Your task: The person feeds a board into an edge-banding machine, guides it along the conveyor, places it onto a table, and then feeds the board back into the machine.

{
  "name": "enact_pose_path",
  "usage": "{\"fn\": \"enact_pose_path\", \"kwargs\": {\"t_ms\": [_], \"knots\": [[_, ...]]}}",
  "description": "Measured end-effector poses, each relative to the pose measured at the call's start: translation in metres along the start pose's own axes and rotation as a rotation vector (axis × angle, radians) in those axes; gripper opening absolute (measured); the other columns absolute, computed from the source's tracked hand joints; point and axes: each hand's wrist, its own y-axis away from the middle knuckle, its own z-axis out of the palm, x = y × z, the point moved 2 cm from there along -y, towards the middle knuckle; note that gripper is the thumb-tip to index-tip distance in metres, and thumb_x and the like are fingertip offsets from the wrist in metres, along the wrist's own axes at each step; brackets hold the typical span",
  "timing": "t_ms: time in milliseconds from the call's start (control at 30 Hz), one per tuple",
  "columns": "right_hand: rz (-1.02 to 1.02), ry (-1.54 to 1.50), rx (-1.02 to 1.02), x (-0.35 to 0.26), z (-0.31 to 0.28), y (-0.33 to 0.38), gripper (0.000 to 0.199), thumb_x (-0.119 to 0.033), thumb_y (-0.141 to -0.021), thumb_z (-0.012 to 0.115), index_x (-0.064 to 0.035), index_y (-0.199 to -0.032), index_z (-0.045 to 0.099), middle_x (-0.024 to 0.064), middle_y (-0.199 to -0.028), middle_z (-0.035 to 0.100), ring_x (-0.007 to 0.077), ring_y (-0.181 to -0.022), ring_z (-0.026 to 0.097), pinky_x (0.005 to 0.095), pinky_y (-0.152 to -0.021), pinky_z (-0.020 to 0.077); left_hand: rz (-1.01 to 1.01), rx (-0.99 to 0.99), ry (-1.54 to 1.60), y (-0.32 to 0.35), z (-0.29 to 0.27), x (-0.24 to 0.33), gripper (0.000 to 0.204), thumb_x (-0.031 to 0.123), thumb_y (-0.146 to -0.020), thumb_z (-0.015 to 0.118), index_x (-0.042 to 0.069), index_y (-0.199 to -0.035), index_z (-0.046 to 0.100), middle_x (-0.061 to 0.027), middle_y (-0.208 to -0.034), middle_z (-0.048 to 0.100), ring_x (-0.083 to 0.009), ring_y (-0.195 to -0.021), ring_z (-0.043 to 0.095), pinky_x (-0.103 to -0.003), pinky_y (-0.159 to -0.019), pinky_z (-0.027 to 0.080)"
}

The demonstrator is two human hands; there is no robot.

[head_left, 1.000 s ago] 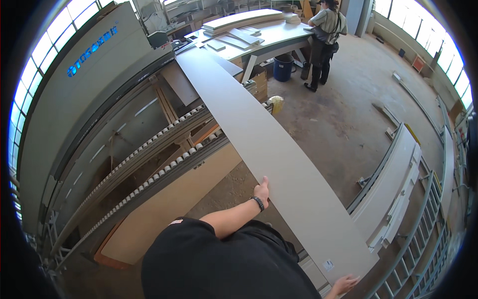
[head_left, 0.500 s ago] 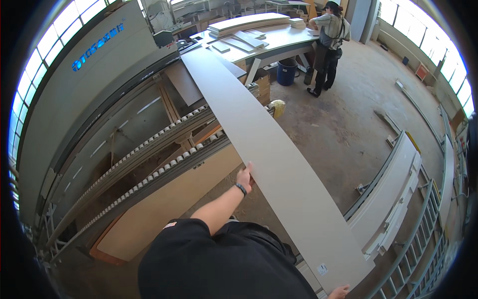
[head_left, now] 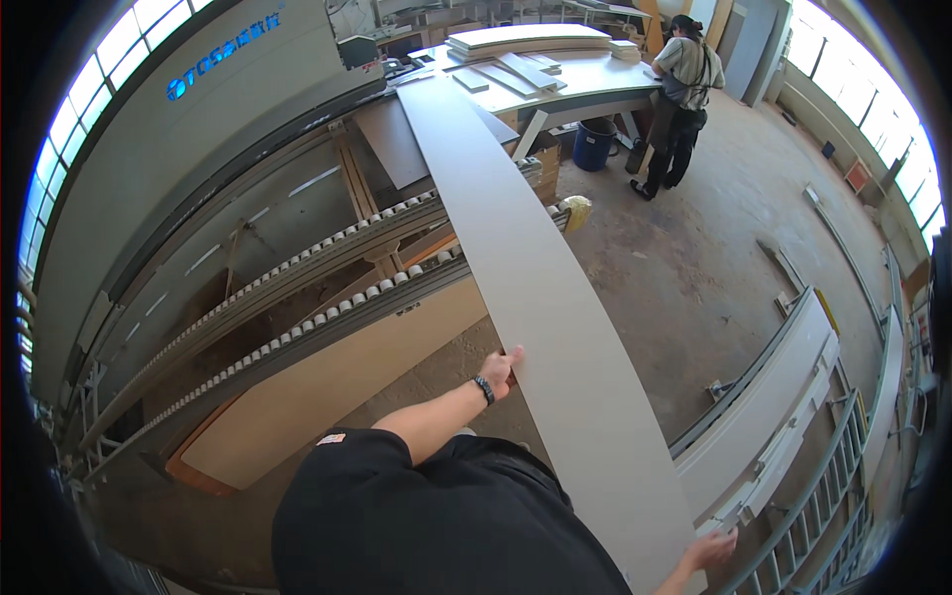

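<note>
A long, pale grey panel [head_left: 540, 268] stretches from my body up to the machine and worktable at the far end. My left hand [head_left: 501, 373] is closed on its left edge, thumb lying over the top face, with a dark beaded bracelet at the wrist. Close to the panel's near end, my right hand [head_left: 710, 548] grips the right edge, its fingers curled at the rim. Part of the near end is cut off by the picture's lower edge.
A large grey machine [head_left: 228, 109] with roller rails [head_left: 342, 312] runs along the left. Stacked panels [head_left: 531, 40] lie on the far table, where a person [head_left: 679, 104] stands beside a blue bin [head_left: 593, 144]. More pale panels [head_left: 759, 397] and a metal roller rack [head_left: 818, 506] line the right.
My right hand has moved from the panel's near end up to its right edge. The view has shifted, and the panel lies at a slightly different angle.
</note>
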Motion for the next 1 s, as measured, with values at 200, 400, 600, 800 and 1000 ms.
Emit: {"fn": "enact_pose_path", "kwargs": {"t_ms": [200,400,600,800,1000], "knots": [[-0.365,-0.627,-0.485,-0.198,0.042,-0.012,0.034,-0.023,-0.103,0.043,-0.0029,-0.124,0.06,0.0164,-0.117,0.067,0.0349,-0.107,0.062,0.0409,-0.096,0.0467,-0.138,-0.112,-0.003,0.052,0.01,-0.025,0.036,0.018,-0.093,0.073,0.002,-0.122,0.058,-0.0116,-0.112,0.066,-0.0219,-0.094,0.066,-0.033,-0.083,0.054],[-0.314,-0.521,-0.978,-0.291,0.026,0.015,0.068,-0.053,-0.105,0.026,0.0005,-0.1,0.068,0.0215,-0.1,0.072,0.0437,-0.091,0.065,0.0479,-0.082,0.0493,-0.248,-0.186,-0.055,0.073,-0.009,-0.03,0.04,0.015,-0.091,0.075,0.004,-0.126,0.057,-0.0106,-0.113,0.065,-0.0215,-0.095,0.066,-0.034,-0.085,0.053],[-0.385,-0.358,-0.814,-0.286,0.024,0.018,0.078,-0.056,-0.104,0.023,0.0026,-0.082,0.07,0.0271,-0.086,0.07,0.0521,-0.08,0.063,0.0541,-0.072,0.0479,-0.312,-0.165,-0.023,0.089,-0.006,-0.04,0.039,0.01,-0.09,0.075,0.007,-0.126,0.059,-0.0085,-0.115,0.067,-0.02,-0.1,0.066,-0.033,-0.087,0.053],[-0.449,-0.318,-0.697,-0.212,0.038,-0.011,0.078,-0.052,-0.106,0.026,0.0068,-0.079,0.069,0.03,-0.08,0.068,0.0517,-0.071,0.06,0.0539,-0.069,0.0464,-0.551,-0.272,-0.035,0.134,0.027,-0.063,0.035,0.013,-0.092,0.074,0.006,-0.123,0.059,-0.0098,-0.111,0.07,-0.0232,-0.094,0.069,-0.035,-0.089,0.055],[-0.334,-0.15,-0.685,-0.17,0.012,-0.026,0.087,-0.059,-0.105,0.02,0.0084,-0.084,0.07,0.0303,-0.082,0.069,0.0529,-0.077,0.061,0.0554,-0.077,0.0465,-0.489,-0.148,0.283,0.076,0.017,-0.029,0.038,0.023,-0.093,0.072,0.004,-0.124,0.06,-0.0138,-0.12,0.069,-0.0245,-0.104,0.068,-0.037,-0.094,0.053]]}}
